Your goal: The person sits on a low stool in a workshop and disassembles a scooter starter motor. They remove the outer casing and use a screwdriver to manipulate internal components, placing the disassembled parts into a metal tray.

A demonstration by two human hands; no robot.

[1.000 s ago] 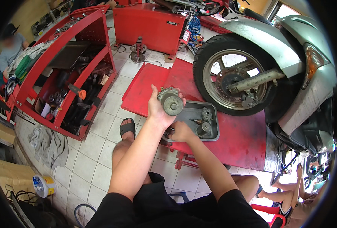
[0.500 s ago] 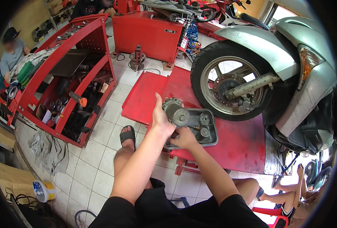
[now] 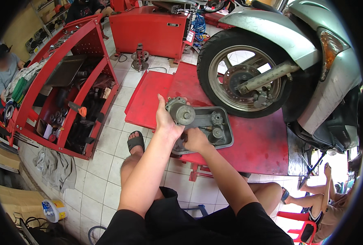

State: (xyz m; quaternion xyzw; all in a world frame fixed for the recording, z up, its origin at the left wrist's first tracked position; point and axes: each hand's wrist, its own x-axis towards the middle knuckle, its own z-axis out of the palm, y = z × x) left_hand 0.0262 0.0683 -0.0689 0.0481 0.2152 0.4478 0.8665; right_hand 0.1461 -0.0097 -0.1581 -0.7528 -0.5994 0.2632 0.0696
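Note:
My left hand [image 3: 166, 121] is wrapped round a grey metal carburetor [image 3: 184, 114] with a round cap, holding it over the left part of a grey metal tray [image 3: 231, 131]. Just below the carburetor, my right hand [image 3: 198, 140] has its fingers curled together at the tray's near side. Whatever those fingers grip is hidden by the hand itself. Inside the tray lie a small round-capped metal part [image 3: 217, 135] and another cast metal part [image 3: 217, 118]. Under the tray is a red lift platform [image 3: 255, 151].
A silver scooter's front wheel [image 3: 243, 75] stands on the platform just beyond the tray. To the left is a red tool cart [image 3: 85, 141] with an orange-tipped handle [image 3: 82, 111] sticking out. A grey rag [image 3: 57, 169] lies on the tiles. Other people sit at far left and lower right.
The whole view has shifted slightly, so the tray and wheel appear higher and a little further left. Both hands stay at the carburetor and tray; the left hand keeps its hold.

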